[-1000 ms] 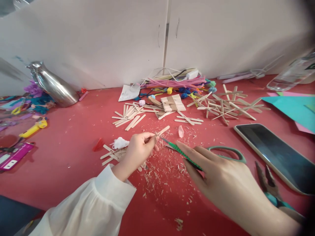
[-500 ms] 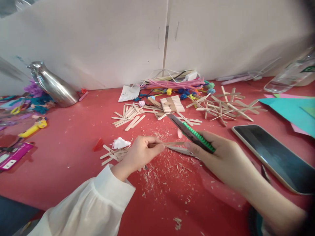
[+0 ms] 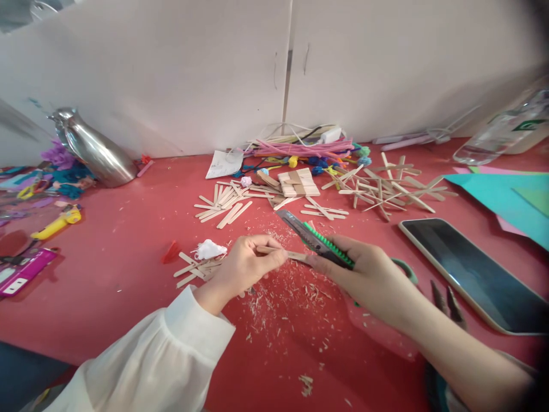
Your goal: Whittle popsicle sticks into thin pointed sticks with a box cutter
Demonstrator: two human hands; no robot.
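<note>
Between the fingers and thumb of my left hand (image 3: pixel 251 263) is a flat wooden craft stick (image 3: pixel 295 256), pointing right. My right hand (image 3: pixel 364 272) is closed round a green and black utility knife (image 3: pixel 323 243), its blade slanting up to the left above the stick. The right thumb tip meets the stick's right end. Scissors lie partly hidden beneath the right hand, with a green handle (image 3: pixel 405 269) showing. Wood shavings (image 3: pixel 278 312) are scattered on the red tabletop (image 3: pixel 141 274) below both hands.
Craft sticks lie in loose piles (image 3: pixel 386 186) at the back. A phone (image 3: pixel 467 272) and pliers (image 3: pixel 448 303) are at right, near coloured paper (image 3: pixel 501 194) and a clear bottle (image 3: pixel 493 134). A steel jug (image 3: pixel 96 151), yellow glue gun (image 3: pixel 58 223) and pipe cleaners (image 3: pixel 300 149) stand or lie around.
My right hand and the knife have shifted left along the stick, bringing the thumb to its right end. The scissors' green handle and the pliers show more. My left hand stays nearly still.
</note>
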